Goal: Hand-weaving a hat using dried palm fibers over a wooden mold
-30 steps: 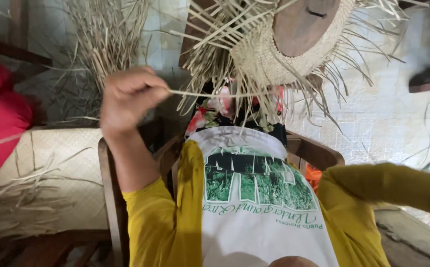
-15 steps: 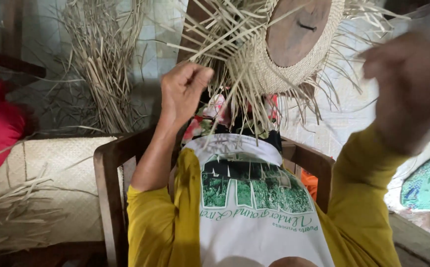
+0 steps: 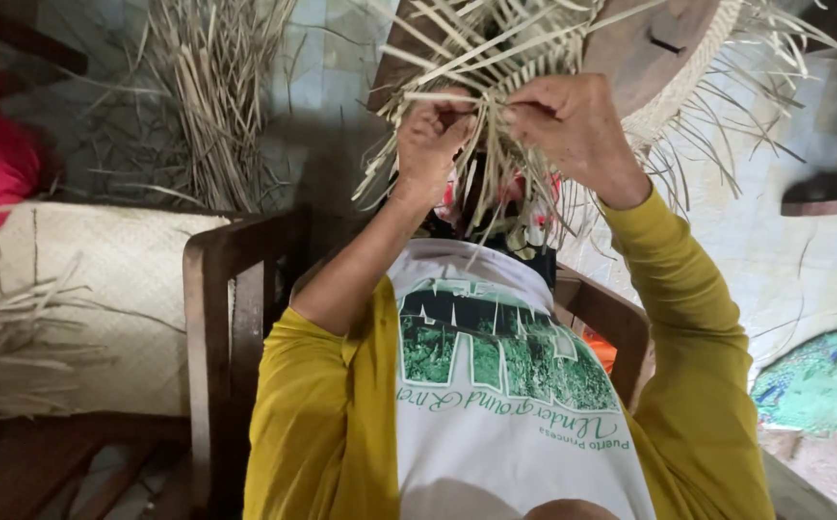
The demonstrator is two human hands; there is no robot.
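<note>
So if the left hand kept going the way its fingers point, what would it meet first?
The left hand points up into the loose straw strands of the half-woven hat, so it would likely meet those first; the wooden form lies farther on, though depth is unclear.

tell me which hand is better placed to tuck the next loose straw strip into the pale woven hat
Left, probably. The left hand already pinches a loose straw strip at the pale woven straw hat, while the right hand grips the weave beside it.

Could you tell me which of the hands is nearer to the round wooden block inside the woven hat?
Right. The right hand works the straw just below the wooden block; the left hand grips strands farther left of it.
</note>
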